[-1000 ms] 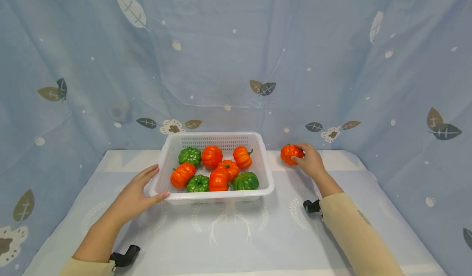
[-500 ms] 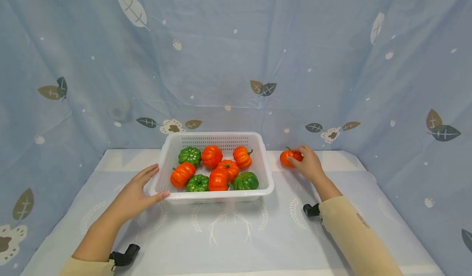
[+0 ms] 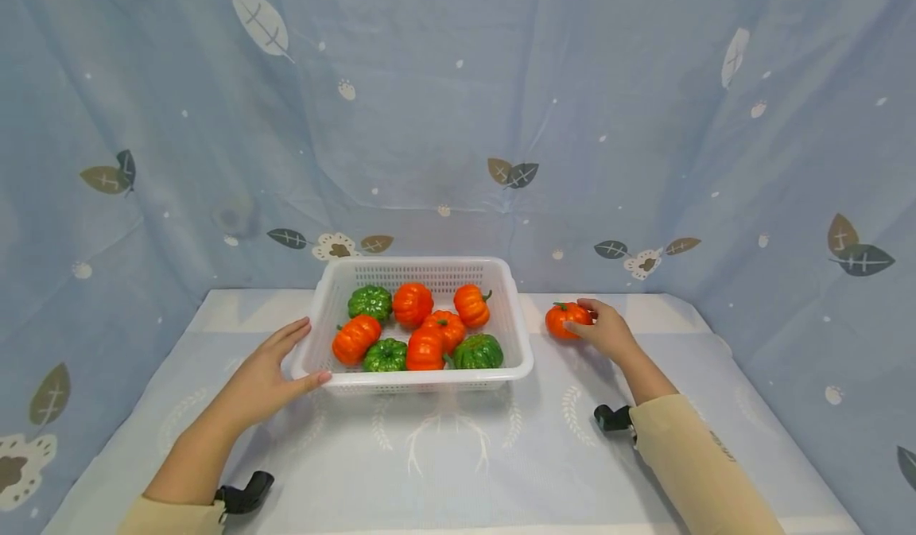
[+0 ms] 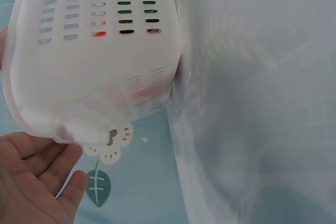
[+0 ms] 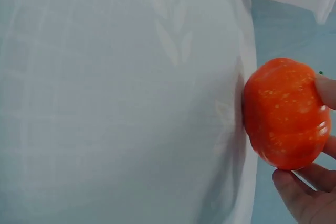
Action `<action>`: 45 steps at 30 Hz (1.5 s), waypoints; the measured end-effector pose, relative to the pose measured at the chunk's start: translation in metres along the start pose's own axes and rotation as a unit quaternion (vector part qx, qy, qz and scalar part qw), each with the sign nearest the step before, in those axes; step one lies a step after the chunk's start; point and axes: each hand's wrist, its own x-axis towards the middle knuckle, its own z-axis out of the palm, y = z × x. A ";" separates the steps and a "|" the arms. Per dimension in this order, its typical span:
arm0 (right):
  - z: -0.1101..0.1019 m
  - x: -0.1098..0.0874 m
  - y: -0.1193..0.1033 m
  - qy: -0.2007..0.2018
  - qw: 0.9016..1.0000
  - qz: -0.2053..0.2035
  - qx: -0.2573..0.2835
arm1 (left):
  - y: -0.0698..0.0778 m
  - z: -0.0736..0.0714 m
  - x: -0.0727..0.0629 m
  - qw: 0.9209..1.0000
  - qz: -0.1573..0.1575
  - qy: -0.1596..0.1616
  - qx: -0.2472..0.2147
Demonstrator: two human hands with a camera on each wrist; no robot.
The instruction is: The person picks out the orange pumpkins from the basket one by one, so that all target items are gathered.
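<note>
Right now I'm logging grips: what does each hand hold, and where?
Right hand grips the orange pumpkin by its side; left hand holds the basket corner.

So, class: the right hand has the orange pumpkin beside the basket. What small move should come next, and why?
Probably lift the orange pumpkin toward the white basket: the right hand grips it on the table, and the left hand steadies the basket's corner.

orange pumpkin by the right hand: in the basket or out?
Out. The orange pumpkin sits on the table right of the white basket, gripped by the right hand.
</note>
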 end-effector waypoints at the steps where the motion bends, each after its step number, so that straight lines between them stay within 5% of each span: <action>1: -0.001 0.000 0.000 -0.007 1.000 0.004 -0.003 | 0.000 0.000 0.000 1.000 0.000 0.000 0.001; 22: 0.019 0.028 0.002 0.018 0.999 0.015 0.047 | 0.000 0.000 0.000 1.000 -0.008 -0.001 -0.003; 45: 0.008 0.019 -0.011 0.009 0.998 0.014 0.055 | -0.001 0.003 0.000 1.000 -0.016 0.003 -0.003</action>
